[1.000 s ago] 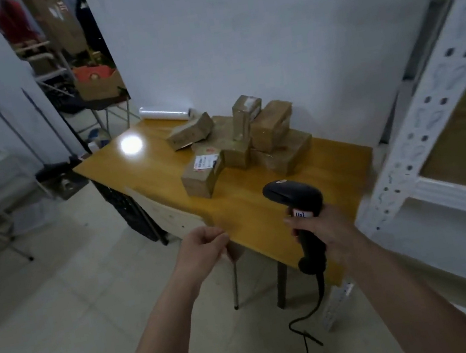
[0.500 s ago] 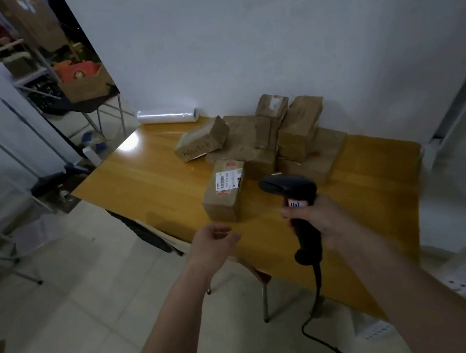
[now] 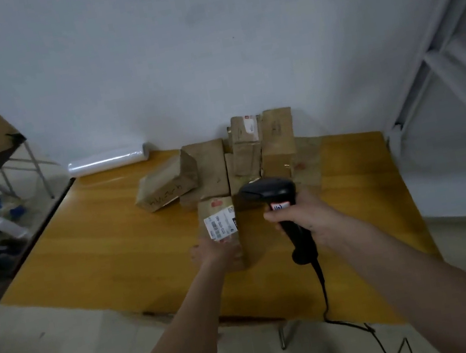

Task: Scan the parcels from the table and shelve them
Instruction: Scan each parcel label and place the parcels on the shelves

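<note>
Several brown cardboard parcels [image 3: 277,144] are piled at the back of a wooden table [image 3: 98,245]. The nearest parcel [image 3: 220,218] lies in front of the pile with a white barcode label on top. My left hand [image 3: 217,254] grips its near end, fingers wrapped over the edge. My right hand [image 3: 309,219] holds a black corded barcode scanner [image 3: 268,190] by the handle. The scanner's head points left, just right of and above that label. One parcel with handwriting [image 3: 165,184] leans at the pile's left.
A roll of clear stretch film [image 3: 107,162] lies at the table's back left against the white wall. A grey metal shelf frame [image 3: 435,50] rises on the right. The scanner cable [image 3: 322,284] hangs to the floor. Cluttered racks stand beyond the table's left edge.
I have stepped up to the table. My left hand has gone forward from mid-air onto the labelled parcel. The scanner has come closer, next to its label.
</note>
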Motion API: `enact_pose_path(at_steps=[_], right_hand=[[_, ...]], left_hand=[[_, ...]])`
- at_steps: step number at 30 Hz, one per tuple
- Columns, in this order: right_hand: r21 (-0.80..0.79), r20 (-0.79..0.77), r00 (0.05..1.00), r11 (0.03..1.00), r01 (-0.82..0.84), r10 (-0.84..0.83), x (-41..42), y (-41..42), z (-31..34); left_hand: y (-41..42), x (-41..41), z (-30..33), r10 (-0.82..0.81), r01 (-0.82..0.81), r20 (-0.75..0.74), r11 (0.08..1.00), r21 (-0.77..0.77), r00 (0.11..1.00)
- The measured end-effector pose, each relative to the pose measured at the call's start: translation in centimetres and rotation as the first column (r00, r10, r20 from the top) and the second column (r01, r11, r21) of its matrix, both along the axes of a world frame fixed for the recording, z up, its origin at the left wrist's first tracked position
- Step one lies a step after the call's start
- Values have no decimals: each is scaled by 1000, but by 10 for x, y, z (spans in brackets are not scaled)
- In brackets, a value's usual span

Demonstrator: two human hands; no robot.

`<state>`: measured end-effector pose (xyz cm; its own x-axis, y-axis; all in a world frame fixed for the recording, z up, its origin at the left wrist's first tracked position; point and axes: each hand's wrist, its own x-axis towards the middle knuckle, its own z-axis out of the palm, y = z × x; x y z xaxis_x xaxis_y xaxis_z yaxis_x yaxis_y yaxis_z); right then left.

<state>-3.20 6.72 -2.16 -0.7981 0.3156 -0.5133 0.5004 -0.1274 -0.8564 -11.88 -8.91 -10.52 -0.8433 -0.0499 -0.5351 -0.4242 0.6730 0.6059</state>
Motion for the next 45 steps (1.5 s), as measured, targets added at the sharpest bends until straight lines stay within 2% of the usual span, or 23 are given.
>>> enact_pose_path(at_steps=[7,13,15,17,19,21,23,25,31,34,39,45], right_hand=[[36,45,992,992,117,-119,-35,-15,-8],[53,63,987,988,148,-151,-42,-17,-17],[65,80,985,987,149,-154,-36,-16,-19],[99,98,985,986,134,-144,-28,-15,-22],[135,107,989,987,92,-106,-20,-14,-23],[149,88,994,987,56,-70,-13,-12,-24],[150,52,998,988,38,-47,-5,-12,-22],[169,13,999,985,30,-33,3,-12,-19],[257,-121,990,962,96,-67,27,-11,-4],[286,-177,980,948,135,-86,39,-7,3],[292,-230,966,939,180,-114,54,0,11],[302,-266,960,938,170,-88,64,6,15]], left_hand=[[19,-38,-38,-36,47,72,986,-159,997],[18,-44,-62,-12,15,13,975,-223,1000],[14,-42,-66,-60,58,-2,969,-238,998],[8,-35,-67,-193,181,-23,948,-263,981],[3,-26,-65,-420,384,-64,874,-297,905],[1,-22,-59,-635,560,-145,750,-352,759],[4,-26,-47,-751,627,-240,650,-429,615],[12,-34,-31,-772,626,-333,634,-454,541],[40,-50,17,-695,561,-530,713,-421,485],[53,-52,31,-684,526,-561,724,-446,465],[66,-49,54,-719,486,-578,691,-535,386],[73,-43,65,-717,464,-587,694,-550,377]])
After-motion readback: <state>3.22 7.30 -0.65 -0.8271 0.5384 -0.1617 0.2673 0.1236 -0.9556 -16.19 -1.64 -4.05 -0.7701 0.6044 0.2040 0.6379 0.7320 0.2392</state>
